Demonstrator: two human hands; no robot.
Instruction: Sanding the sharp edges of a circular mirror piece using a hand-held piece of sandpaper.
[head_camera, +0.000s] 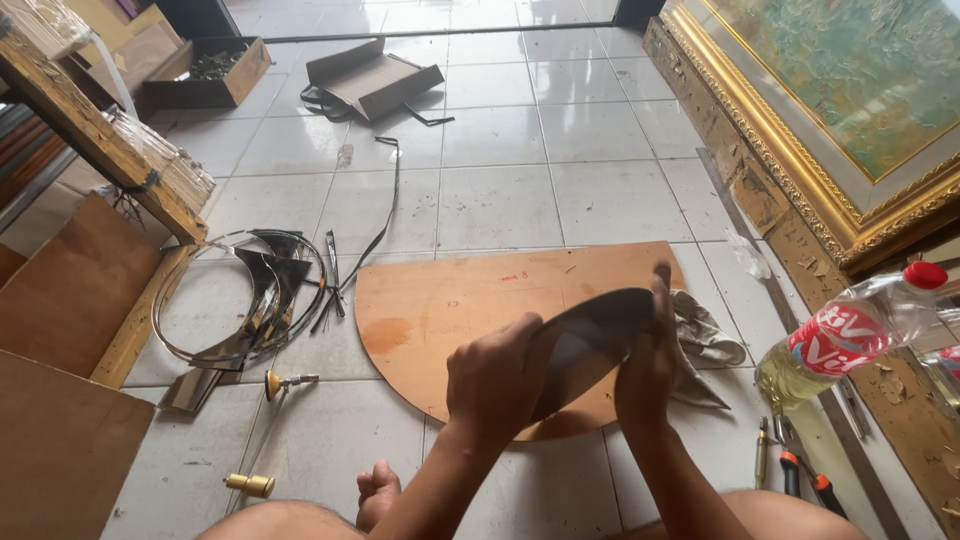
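Head-worn camera, steep downward look, close over the hands (560, 375), tiled floor (500, 150) stretching ahead

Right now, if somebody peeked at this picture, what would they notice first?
Probably the two hands in the middle: the left hand and right hand together grip a dark curved sheet above a half-round wooden board on the tiled floor. At upper right leans a big painting in a gold frame, with a clear bottle of yellowish liquid below it.

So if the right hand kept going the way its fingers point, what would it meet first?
The right hand, gripping a dark curved sheet, points up and away. It would probably pass over the brown board and reach bare floor tiles; depth is unclear.
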